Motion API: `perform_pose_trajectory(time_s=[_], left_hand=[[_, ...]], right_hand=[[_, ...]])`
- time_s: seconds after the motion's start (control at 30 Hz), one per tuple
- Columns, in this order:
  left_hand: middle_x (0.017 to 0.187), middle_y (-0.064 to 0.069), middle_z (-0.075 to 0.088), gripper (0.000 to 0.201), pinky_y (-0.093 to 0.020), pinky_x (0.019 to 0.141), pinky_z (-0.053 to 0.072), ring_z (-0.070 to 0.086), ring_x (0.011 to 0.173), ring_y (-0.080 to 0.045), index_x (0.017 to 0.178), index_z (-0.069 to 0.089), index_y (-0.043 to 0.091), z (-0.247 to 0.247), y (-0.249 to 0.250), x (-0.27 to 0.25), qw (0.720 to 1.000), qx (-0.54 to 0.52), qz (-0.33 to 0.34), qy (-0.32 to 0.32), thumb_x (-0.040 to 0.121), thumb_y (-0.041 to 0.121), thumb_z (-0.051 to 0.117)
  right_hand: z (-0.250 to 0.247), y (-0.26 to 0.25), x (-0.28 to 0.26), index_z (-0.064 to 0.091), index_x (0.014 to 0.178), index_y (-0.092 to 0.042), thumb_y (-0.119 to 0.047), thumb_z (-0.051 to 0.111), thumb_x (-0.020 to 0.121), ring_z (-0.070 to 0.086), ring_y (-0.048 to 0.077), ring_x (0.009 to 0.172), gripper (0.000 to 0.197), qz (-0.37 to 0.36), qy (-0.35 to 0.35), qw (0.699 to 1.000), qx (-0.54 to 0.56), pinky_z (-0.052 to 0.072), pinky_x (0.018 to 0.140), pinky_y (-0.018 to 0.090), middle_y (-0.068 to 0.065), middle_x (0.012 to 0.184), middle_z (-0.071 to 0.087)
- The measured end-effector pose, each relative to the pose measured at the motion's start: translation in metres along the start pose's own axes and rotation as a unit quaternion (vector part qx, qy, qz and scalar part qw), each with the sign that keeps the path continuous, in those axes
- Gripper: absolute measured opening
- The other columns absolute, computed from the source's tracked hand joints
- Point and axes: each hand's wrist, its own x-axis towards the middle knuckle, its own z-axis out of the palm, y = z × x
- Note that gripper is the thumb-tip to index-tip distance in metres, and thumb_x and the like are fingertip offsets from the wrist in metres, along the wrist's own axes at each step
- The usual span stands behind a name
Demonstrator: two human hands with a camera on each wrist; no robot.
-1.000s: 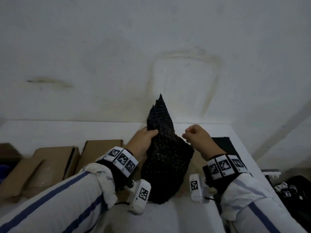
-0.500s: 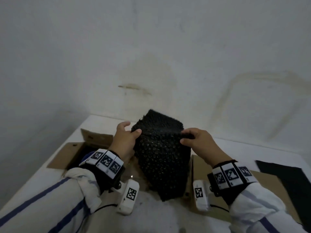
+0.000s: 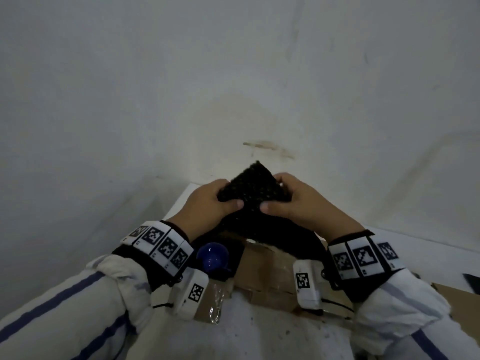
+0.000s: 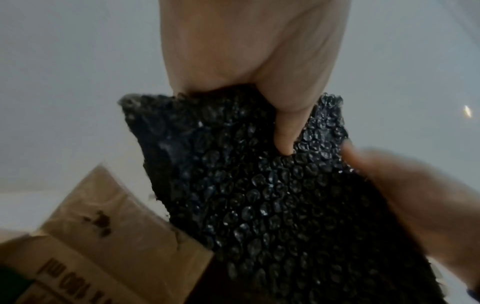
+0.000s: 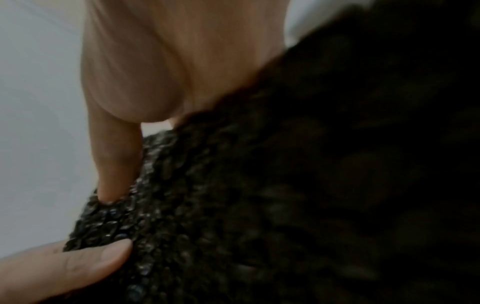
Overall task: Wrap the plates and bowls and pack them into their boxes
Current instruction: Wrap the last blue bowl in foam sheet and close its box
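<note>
Nearest, a cardboard box [image 3: 262, 271] lies on the white table [image 3: 259, 339], its flaps partly hidden by both wrists; a blue round item [image 3: 212, 256] peeps out beside the left wrist, too covered to tell what it is. Above the box, both hands hold a black bubble-wrap bundle [image 3: 253, 193] in the air; its contents are hidden. The left hand [image 3: 205, 211] grips the bundle's left edge, thumb on top, fingers curled behind; the right hand [image 3: 298, 203] pinches the right edge likewise. Beyond, the table's far corner meets a bare stained wall [image 3: 233, 87]; the right wrist view is mostly dark blur.
</note>
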Motion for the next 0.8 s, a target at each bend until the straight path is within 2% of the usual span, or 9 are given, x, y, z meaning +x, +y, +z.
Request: perform_pose_trajectory(time_s=[0.07,0.13,0.23,0.33,0.43,0.5,0.6,0.73,0.8], left_hand=[[0.098,-0.008,0.069,0.034,-0.040,0.086,0.053,0.065,0.092,-0.024,0.099,0.064,0.013,-0.014,-0.008,0.000,0.998,-0.047,-0.011,0.031,0.073,0.031,0.075],[0.098,-0.009,0.068,0.024,-0.042,0.087,0.052,0.064,0.092,-0.024,0.100,0.063,0.009,-0.026,-0.017,-0.002,0.997,-0.059,-0.012,0.050,0.081,0.021,0.073],[0.102,-0.013,0.068,0.023,-0.044,0.089,0.052,0.065,0.095,-0.027,0.102,0.063,0.007,-0.038,-0.032,-0.006,0.996,-0.079,-0.024,0.044,0.082,0.015,0.072],[0.109,-0.016,0.066,0.026,-0.043,0.093,0.051,0.063,0.100,-0.027,0.106,0.062,0.005,-0.048,-0.044,-0.015,0.993,-0.112,-0.029,0.002,0.082,0.004,0.070],[0.104,-0.007,0.065,0.027,-0.025,0.084,0.054,0.063,0.091,-0.011,0.105,0.060,0.013,-0.057,-0.051,-0.019,0.987,-0.156,-0.010,0.022,0.085,-0.005,0.063],[0.100,0.002,0.064,0.029,-0.014,0.074,0.053,0.064,0.082,0.001,0.101,0.059,0.018,-0.063,-0.053,-0.018,0.981,-0.190,0.000,0.044,0.085,-0.006,0.061],[0.100,0.006,0.064,0.027,-0.010,0.071,0.051,0.064,0.080,0.007,0.102,0.059,0.020,-0.068,-0.056,-0.018,0.982,-0.187,0.004,0.037,0.087,-0.002,0.061],[0.101,0.006,0.066,0.024,-0.012,0.074,0.051,0.065,0.085,0.004,0.104,0.060,0.018,-0.073,-0.052,-0.021,0.964,-0.251,0.031,0.084,0.086,0.003,0.064],[0.105,0.002,0.069,0.038,-0.017,0.078,0.053,0.067,0.093,-0.003,0.111,0.060,0.016,-0.079,-0.054,-0.018,0.956,-0.290,0.023,0.027,0.076,0.010,0.074]], right_hand=[[0.007,0.005,0.006,0.056,0.112,-0.021,-0.021,0.072,0.079,0.061,0.016,0.096,0.036,0.054,-0.051,0.988,-0.134,0.048,0.075,0.026,-0.004,0.099,0.061],[0.018,0.010,0.011,0.061,0.099,-0.015,-0.020,0.067,0.083,0.061,0.022,0.092,0.018,0.081,-0.024,0.979,-0.185,0.043,0.062,0.023,0.001,0.091,0.060],[0.030,0.013,0.018,0.062,0.087,-0.008,-0.019,0.065,0.084,0.062,0.028,0.086,0.012,0.118,0.050,0.988,-0.082,0.046,0.066,0.029,0.010,0.088,0.064],[0.035,0.006,0.023,0.059,0.080,-0.011,-0.018,0.064,0.085,0.062,0.030,0.088,0.010,0.106,0.088,0.990,-0.041,0.046,0.072,0.034,0.013,0.089,0.063],[0.031,-0.011,0.025,0.066,0.080,-0.011,-0.013,0.066,0.083,0.064,0.027,0.082,0.004,0.091,0.052,0.994,-0.016,0.050,0.072,0.034,0.010,0.083,0.066],[0.024,-0.022,0.025,0.066,0.077,-0.014,-0.004,0.064,0.082,0.064,0.024,0.074,0.011,0.096,0.010,0.995,0.009,0.051,0.069,0.034,0.008,0.077,0.066],[0.020,-0.028,0.026,0.065,0.077,-0.011,0.008,0.057,0.081,0.059,0.026,0.063,0.021,0.099,-0.036,0.992,0.065,0.048,0.058,0.032,0.010,0.072,0.064],[0.025,-0.031,0.031,0.063,0.072,-0.011,0.007,0.056,0.082,0.049,0.023,0.058,0.022,0.035,0.086,0.984,0.152,0.033,0.051,0.029,0.012,0.068,0.058],[0.023,-0.035,0.032,0.064,0.071,-0.011,0.010,0.053,0.082,0.051,0.023,0.059,0.026,0.006,0.098,0.972,0.214,0.036,0.052,0.030,0.009,0.065,0.059]])
